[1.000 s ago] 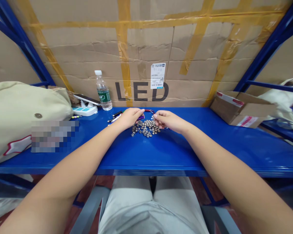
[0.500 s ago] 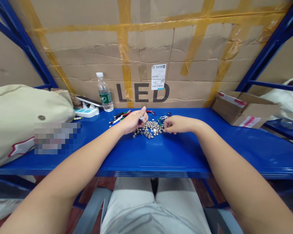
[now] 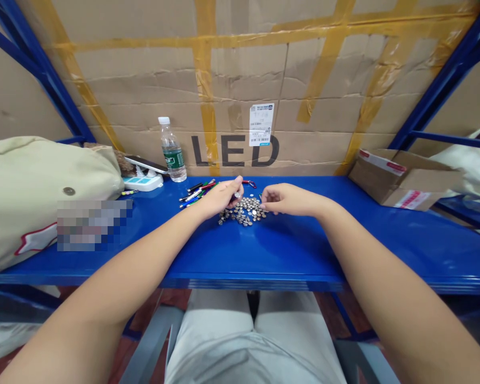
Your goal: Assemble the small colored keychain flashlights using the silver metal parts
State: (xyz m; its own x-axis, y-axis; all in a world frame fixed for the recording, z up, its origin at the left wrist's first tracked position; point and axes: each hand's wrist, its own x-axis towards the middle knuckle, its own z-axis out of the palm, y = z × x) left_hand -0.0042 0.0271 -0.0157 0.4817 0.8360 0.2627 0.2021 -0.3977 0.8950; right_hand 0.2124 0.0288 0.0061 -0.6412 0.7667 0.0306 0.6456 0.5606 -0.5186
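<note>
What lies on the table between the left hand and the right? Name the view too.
A pile of small metal pieces lies between the left hand and the right hand, a red clip farther back; the head view shows this.

Soft, even light bathes the blue table [image 3: 240, 250], leaving a pale sheen nearer than the left hand [image 3: 225, 197] and right hand [image 3: 280, 199]. Metal discs [image 3: 250, 205] glint between them; tape [image 3: 384, 74] shines beyond. The floor [image 3: 328, 309] below sits dim. Wide-angle distortion stretches the forearms [image 3: 388, 282]; pixelation [image 3: 94, 225] masks a patch left of the left hand.
</note>
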